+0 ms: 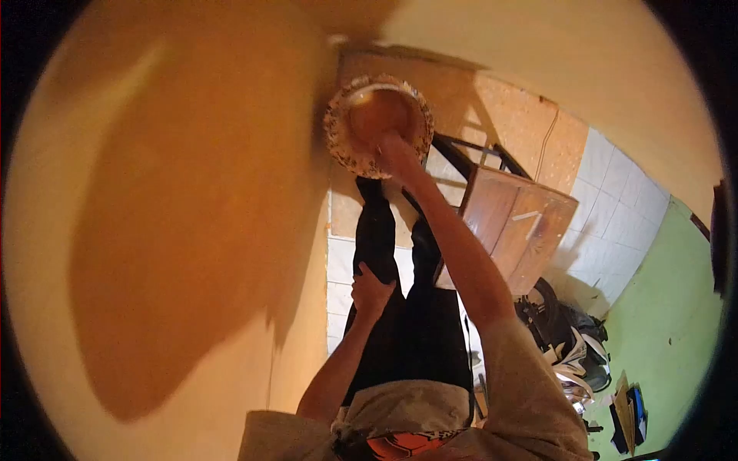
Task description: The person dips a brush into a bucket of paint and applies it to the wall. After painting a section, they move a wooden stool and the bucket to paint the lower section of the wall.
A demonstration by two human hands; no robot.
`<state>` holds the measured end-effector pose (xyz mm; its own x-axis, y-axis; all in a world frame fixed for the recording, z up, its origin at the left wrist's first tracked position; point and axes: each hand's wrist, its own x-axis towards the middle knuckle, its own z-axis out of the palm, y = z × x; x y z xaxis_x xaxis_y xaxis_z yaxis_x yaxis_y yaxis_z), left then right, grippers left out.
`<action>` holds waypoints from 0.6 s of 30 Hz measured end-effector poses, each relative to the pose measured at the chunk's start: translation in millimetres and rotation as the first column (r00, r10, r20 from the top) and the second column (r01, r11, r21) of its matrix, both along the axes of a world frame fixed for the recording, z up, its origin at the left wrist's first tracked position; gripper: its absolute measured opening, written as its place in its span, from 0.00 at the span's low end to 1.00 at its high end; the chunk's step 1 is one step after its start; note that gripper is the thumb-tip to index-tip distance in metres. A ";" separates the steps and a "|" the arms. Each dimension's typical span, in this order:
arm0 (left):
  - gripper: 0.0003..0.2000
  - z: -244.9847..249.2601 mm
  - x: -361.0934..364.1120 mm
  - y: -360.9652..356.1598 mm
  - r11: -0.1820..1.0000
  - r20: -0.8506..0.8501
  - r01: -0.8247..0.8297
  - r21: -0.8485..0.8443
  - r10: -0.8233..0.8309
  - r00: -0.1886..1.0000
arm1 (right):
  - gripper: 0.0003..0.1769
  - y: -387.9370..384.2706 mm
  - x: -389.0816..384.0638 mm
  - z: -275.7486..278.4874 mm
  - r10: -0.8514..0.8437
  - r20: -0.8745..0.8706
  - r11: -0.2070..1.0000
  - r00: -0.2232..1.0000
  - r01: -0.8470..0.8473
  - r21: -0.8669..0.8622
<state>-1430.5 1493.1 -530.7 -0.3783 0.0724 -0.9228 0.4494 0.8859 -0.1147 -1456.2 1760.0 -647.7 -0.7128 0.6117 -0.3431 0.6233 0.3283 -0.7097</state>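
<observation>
A round, dish-like object (419, 104) with a speckled, uneven rim is at the upper middle of the head view. My right hand (393, 152) reaches over its lower edge, its fingers blending into the brownish inside, so I cannot make out their shape or whether they hold anything. Lower down, my left hand (373, 292) rests on my black trouser leg (375, 234) near the knee, with the thumb apart from the fingers and nothing seen in it.
A wooden stool or small table (511, 223) with dark legs stands right of my right forearm. Behind it are white tiles (615, 200). Bags and other items (573, 338) are piled at the lower right, near a green surface (669, 307). A large wall (192, 230) borders the left.
</observation>
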 end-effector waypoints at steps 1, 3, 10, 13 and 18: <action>0.45 -6.9 6.4 5.2 1.000 0.016 -0.002 -0.020 0.002 1.000 | 0.10 12.4 -7.3 -58.9 0.059 0.099 0.998 0.993 -0.060 0.008; 0.43 -14.3 7.3 11.7 0.999 -0.099 -0.041 0.028 0.044 0.994 | 0.09 6.9 -10.4 -177.3 0.125 0.193 0.992 0.973 -0.126 -0.011; 0.41 -26.7 5.6 9.8 0.987 -0.147 -0.153 0.046 0.158 0.976 | 0.10 -27.9 -23.0 -270.5 -0.001 -0.245 0.847 0.969 0.131 0.516; 0.41 -30.6 4.4 1.6 0.980 -0.153 -0.196 0.040 0.200 0.968 | 0.10 -40.5 -15.2 -258.6 -0.003 -0.218 0.858 0.976 0.114 0.501; 0.40 -25.1 0.0 9.1 0.976 -0.153 -0.208 0.060 0.215 0.965 | 0.10 -39.8 -25.5 -257.8 -0.034 -0.140 0.855 0.990 0.101 0.509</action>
